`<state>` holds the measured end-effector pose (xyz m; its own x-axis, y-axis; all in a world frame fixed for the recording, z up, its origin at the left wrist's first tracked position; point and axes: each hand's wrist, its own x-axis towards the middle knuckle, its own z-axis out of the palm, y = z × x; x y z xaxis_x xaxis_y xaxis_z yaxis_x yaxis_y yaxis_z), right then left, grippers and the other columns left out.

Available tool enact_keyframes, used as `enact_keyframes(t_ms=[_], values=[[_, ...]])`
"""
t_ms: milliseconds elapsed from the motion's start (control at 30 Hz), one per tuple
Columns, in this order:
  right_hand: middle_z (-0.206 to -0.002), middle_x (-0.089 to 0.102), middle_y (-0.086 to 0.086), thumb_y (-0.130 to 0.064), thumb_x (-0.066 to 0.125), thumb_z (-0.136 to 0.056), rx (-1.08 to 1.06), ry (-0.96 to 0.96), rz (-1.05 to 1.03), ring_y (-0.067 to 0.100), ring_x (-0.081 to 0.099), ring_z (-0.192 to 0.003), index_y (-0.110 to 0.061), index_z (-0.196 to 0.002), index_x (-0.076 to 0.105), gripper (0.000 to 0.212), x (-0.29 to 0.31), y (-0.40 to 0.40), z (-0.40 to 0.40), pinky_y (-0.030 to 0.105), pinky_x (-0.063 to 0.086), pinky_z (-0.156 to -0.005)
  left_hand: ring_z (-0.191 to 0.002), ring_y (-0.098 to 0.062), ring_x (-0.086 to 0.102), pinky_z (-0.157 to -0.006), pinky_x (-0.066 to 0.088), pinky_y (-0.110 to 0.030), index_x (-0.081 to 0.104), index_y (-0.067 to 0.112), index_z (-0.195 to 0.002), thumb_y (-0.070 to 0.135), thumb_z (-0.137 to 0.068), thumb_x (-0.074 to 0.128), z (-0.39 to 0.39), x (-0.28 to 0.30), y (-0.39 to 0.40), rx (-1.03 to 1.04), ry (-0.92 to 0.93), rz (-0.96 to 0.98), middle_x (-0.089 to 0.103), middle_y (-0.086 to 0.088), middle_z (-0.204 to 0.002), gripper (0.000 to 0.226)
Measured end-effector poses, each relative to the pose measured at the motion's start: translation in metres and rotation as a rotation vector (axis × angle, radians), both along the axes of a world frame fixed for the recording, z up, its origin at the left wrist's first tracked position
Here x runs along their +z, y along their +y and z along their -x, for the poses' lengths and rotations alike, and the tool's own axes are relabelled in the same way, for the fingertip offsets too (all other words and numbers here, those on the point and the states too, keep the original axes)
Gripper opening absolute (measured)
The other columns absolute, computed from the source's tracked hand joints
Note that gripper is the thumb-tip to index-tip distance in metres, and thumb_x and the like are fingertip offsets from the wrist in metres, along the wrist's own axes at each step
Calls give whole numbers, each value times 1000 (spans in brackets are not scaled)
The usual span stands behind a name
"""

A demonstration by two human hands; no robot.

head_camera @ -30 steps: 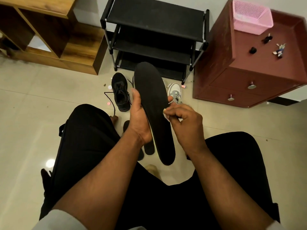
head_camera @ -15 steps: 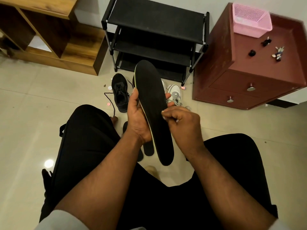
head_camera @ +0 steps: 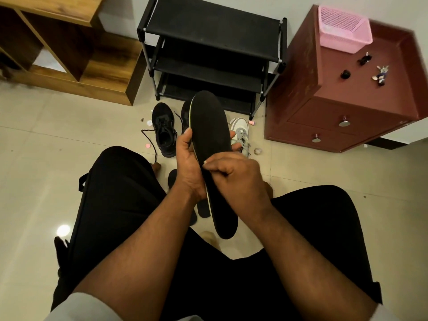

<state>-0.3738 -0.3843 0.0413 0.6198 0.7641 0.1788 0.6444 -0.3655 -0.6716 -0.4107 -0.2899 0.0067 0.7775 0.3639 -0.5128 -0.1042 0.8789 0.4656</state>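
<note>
A long black insole (head_camera: 209,126) with a thin yellow-green edge stands tilted in front of me, toe end up. My left hand (head_camera: 187,163) grips it from the left, thumb on the near edge and fingertips showing past the far edge. My right hand (head_camera: 236,179) lies over the insole's middle with its fingers curled. The fingertips press at the left edge and a small pale bit, apparently a white cloth, shows there. The insole's heel end hangs below both hands, between my knees.
On the tiled floor stand a black laced shoe (head_camera: 163,133), a white and grey sneaker (head_camera: 242,135) and another dark insole (head_camera: 172,179). Behind are a black shoe rack (head_camera: 208,42), a maroon drawer cabinet (head_camera: 347,100) with a pink basket (head_camera: 345,31), and a wooden shelf unit (head_camera: 69,54).
My right hand has slid from the insole's right edge across to its left edge. The white cloth visible under its fingers one second ago is now almost hidden. The left hand's grip stays.
</note>
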Motion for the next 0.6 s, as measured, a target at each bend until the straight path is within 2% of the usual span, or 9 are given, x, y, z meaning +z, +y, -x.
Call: enact_keyframes(t_ms=[67,167,233,267,333,400,467,533,600], values=[[-91,73,7,3,66,-76,66,-27,9,19,67,-86,-6,-87,76,17,-1,0,8,30,53,-86,-90,-25,72,-81,58,-32,80,11,-86,58,-96,24,2,-2,1,-3,-7,-16,73,-13,-98,74],[-91,73,7,5,69,-77,-55,-36,37,18,67,-86,-7,-89,75,18,-11,-6,-14,35,56,-85,-113,-34,59,-105,44,-45,67,3,-120,63,-90,31,2,-4,3,-39,-42,43,61,-23,-122,77],[-92,73,7,4,69,-79,-154,-33,69,19,67,-87,-7,-91,75,17,-15,-11,-29,40,56,-85,-118,-34,51,-115,30,-51,56,1,-132,72,-84,35,0,-8,2,-79,-54,39,56,-23,-126,88],[-92,73,7,4,68,-80,-172,-35,80,19,66,-88,-7,-92,75,18,-16,-12,-30,41,56,-85,-115,-33,53,-114,31,-52,58,1,-129,80,-80,36,-1,-8,1,-101,-35,32,60,-21,-120,95],[-92,73,6,5,67,-78,-140,-42,75,18,66,-88,-7,-91,75,20,-13,-9,-20,40,55,-86,-103,-31,63,-103,45,-48,64,1,-115,90,-71,34,-2,-9,0,-119,31,12,67,-17,-104,104],[-90,73,4,6,68,-76,-53,-40,32,14,66,-87,-8,-89,75,20,-8,-3,-3,32,55,-86,-109,-35,65,-98,49,-46,65,1,-116,87,-76,32,0,-9,0,-98,71,-4,68,-18,-113,100],[-90,73,4,4,68,-76,31,-42,-4,14,66,-86,-7,-87,75,18,-4,0,9,26,53,-86,-117,-35,61,-104,45,-48,66,3,-118,78,-86,32,1,-9,2,-48,43,18,65,-19,-122,88],[-89,72,5,4,66,-74,17,-53,-16,17,66,-85,-7,-86,75,19,-6,-1,4,29,53,-84,-114,-34,61,-105,44,-47,73,5,-109,71,-91,30,2,-4,2,-43,2,33,69,-19,-112,81],[-89,72,6,6,66,-75,-84,-67,32,20,65,-85,-7,-88,75,20,-12,-4,-11,35,55,-83,-116,-32,59,-105,44,-45,72,6,-112,69,-91,31,2,-4,1,-63,-35,75,67,-18,-116,78]])
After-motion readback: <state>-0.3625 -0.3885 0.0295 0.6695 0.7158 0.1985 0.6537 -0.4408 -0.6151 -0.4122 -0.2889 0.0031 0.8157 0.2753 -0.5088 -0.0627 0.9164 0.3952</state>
